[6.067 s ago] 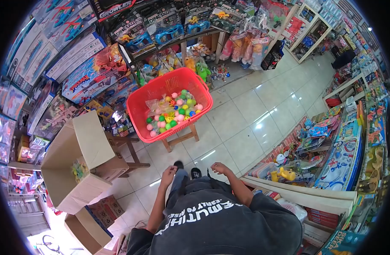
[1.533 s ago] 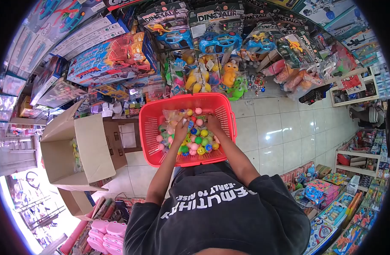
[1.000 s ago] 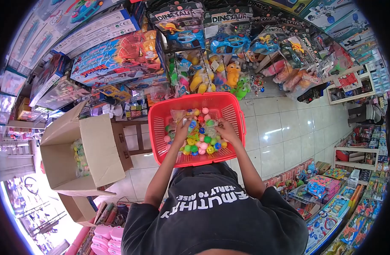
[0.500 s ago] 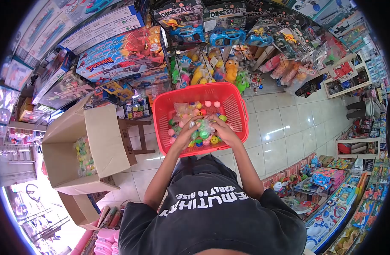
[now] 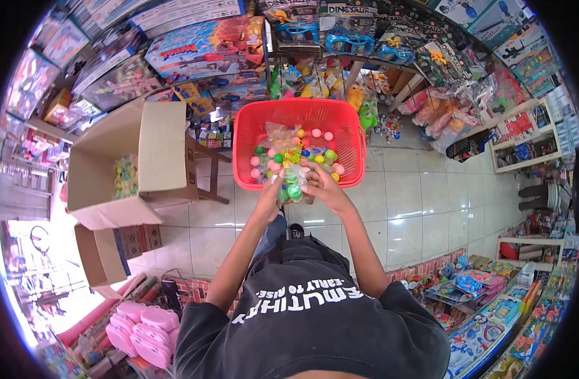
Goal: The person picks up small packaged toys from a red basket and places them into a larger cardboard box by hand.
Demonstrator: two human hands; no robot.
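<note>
Between my two hands is a clear plastic bag with green balls in it. My left hand has its fingers closed on the bag's left side. On the other side, my right hand pinches the plastic near the top. Both are over the near rim of a red plastic basket. Inside the basket lie many small balls, pink, yellow, green and blue, such as a pink ball. A crumpled clear bag rests among them. What supports the basket is mostly hidden.
To the left, an open cardboard box holds a bag of colourful balls beside a wooden stool. Packaged toys hang beyond the basket. Pink cases lie lower left, and toy displays line the right.
My hands have drawn the bag with green balls toward my body, from over the balls to the basket's near rim. The camera view has shifted too.
</note>
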